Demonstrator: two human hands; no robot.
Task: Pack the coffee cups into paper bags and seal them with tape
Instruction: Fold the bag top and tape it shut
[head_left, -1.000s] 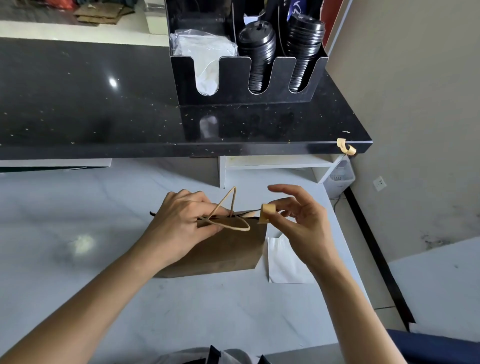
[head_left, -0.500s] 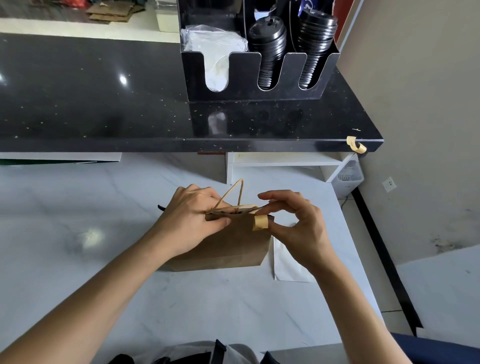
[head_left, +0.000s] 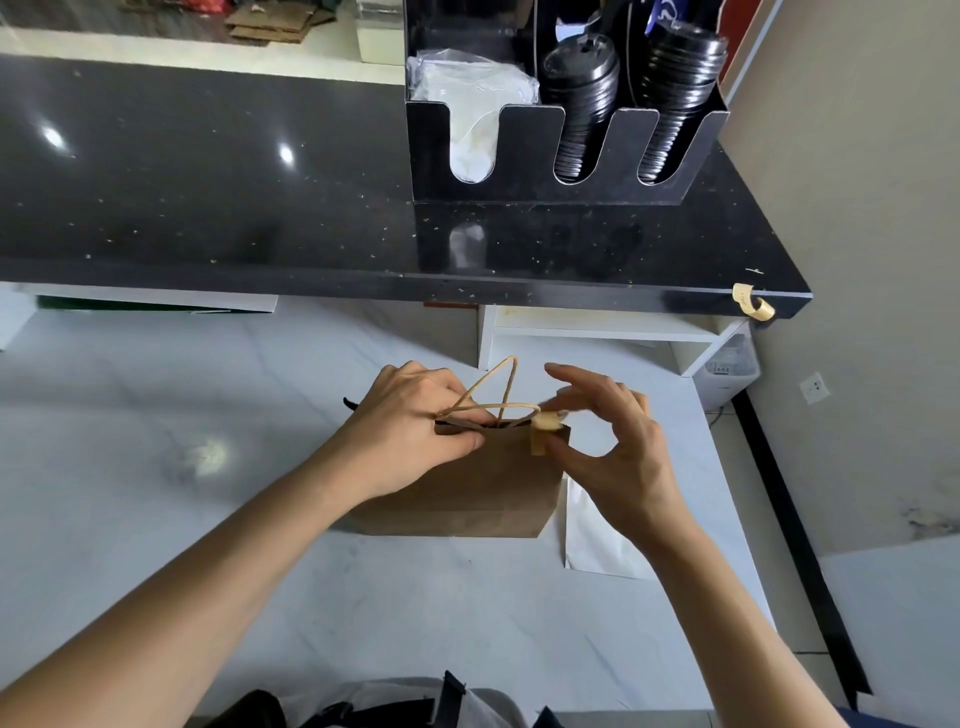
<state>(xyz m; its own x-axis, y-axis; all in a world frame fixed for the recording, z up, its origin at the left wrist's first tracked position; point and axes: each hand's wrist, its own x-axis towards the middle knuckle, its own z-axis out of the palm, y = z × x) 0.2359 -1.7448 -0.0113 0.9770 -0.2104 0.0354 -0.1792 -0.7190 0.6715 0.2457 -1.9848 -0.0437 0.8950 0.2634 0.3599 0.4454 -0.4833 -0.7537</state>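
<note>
A brown paper bag (head_left: 467, 493) with twine handles (head_left: 493, 400) stands on the white marble counter (head_left: 156, 467). My left hand (head_left: 410, 431) pinches the bag's top edge closed at its left part. A short strip of tan tape (head_left: 543, 434) is folded over the top edge near the bag's right corner. My right hand (head_left: 613, 447) pinches the tape against the bag with thumb and forefinger, the other fingers spread. Whatever is inside the bag is hidden.
A raised black counter (head_left: 260, 208) runs across the back, carrying a black organizer (head_left: 561, 150) with stacked black lids and white bags. Another strip of tape (head_left: 750, 306) hangs from its right corner. A white paper sheet (head_left: 597, 545) lies right of the bag. The counter's right edge drops to the floor.
My right hand brought the tape from beside the bag onto its top edge and folded it over the rim. My left hand kept holding the top closed.
</note>
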